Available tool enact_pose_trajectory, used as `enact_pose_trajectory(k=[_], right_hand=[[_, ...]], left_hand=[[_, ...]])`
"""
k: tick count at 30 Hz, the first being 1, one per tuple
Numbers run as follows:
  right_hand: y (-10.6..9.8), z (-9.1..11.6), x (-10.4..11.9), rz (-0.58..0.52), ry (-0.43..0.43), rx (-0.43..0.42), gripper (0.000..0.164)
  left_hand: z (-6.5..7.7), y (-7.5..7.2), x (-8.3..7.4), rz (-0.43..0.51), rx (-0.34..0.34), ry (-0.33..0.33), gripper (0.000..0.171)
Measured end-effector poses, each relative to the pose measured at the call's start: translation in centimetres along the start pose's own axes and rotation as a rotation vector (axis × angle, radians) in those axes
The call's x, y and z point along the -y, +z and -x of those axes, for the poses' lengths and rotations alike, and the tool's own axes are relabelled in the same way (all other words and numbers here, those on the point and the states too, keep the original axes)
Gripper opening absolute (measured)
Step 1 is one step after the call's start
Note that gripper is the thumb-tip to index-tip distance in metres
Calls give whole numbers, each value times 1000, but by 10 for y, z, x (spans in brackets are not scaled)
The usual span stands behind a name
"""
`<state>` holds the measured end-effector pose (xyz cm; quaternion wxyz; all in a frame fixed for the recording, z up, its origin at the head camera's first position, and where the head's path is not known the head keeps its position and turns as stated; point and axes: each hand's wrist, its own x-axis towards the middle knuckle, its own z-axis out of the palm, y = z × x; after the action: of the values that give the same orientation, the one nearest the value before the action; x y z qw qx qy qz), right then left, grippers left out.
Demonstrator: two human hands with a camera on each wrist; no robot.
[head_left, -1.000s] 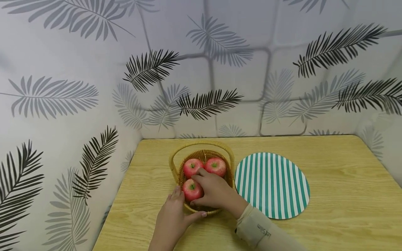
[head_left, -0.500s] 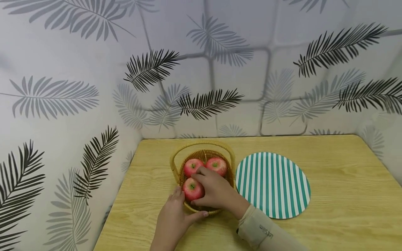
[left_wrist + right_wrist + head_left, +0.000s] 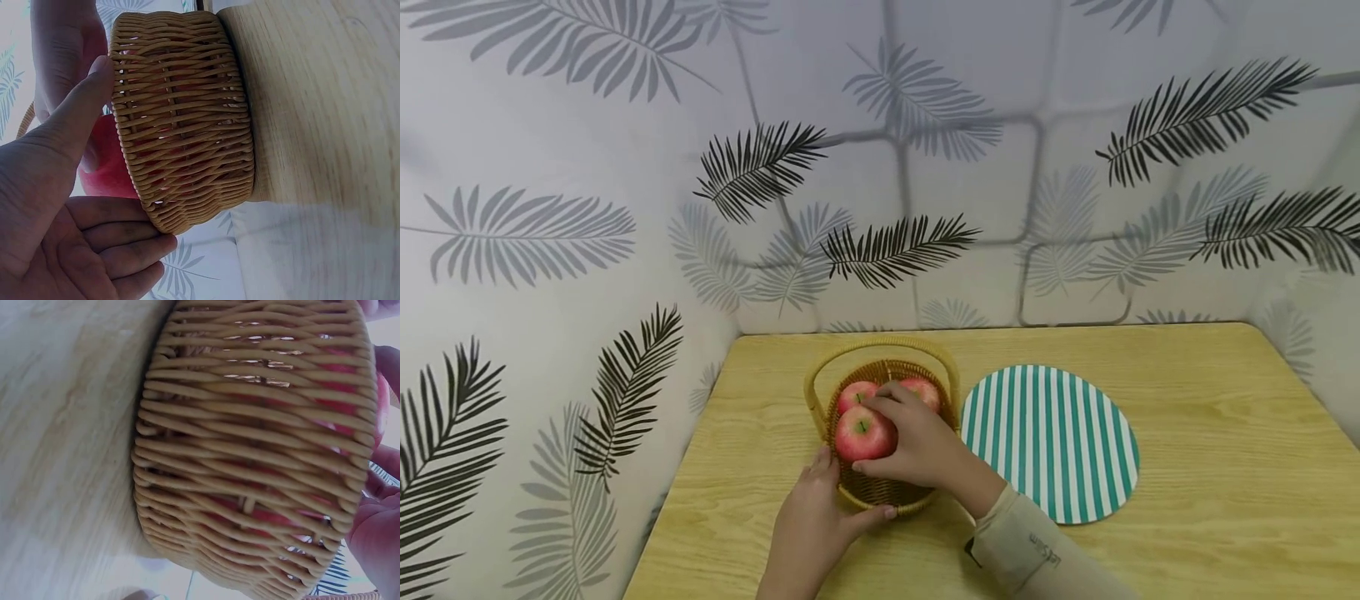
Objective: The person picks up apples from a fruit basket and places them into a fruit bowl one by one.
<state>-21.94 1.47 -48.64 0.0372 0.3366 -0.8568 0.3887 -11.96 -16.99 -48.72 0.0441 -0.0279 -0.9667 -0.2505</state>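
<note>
My right hand (image 3: 919, 440) grips a red apple (image 3: 862, 435) from its right side, fingers over the top and thumb low. This apple sits higher than the other two, above the near part of a wicker basket (image 3: 912, 507). Behind it in the basket are a second apple (image 3: 854, 395) and a third apple (image 3: 924, 390), partly covered by the held apple and my right fingers. My left hand (image 3: 811, 527) holds the basket, fingers at its left side and thumb along the near rim. Basket weave (image 3: 181, 119) fills the middle of the left wrist view.
The basket's arched handle (image 3: 886, 341) stands up toward the back. Right beside the basket lies a round green-and-white striped mat (image 3: 1051, 442). Everything rests on a wooden table (image 3: 1217, 433), with a leaf-patterned wall covering (image 3: 970, 192) behind it.
My right hand has raised the near apple from the basket's bottom and slightly toward the back, baring the woven floor under it. My left hand stays where it was.
</note>
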Motion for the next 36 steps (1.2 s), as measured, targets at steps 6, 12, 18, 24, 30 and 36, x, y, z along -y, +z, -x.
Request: enact_pose_trajectory(k=[6,12,18,24,30,36], right_hand=[[-3,3,1,-5,-7,-36,79],[-7,8,1,-6,-23,-60,76],[-14,10,4,-19,-10,-55,76],[-19,15,5,-15,10,-44,79],[-25,20,6,-11,-10,-55,80],[-31,29,5,-14,-8,-52,78]], left_hand=[[2,-4,-2,-29,-3,26,109],[3,-1,0,-24,-31,85,103],[2,0,1,19,-29,146,92],[-1,-2,3,45,1,203,77],[-4,-2,5,38,22,208,78],[-7,-1,5,29,43,211,78]])
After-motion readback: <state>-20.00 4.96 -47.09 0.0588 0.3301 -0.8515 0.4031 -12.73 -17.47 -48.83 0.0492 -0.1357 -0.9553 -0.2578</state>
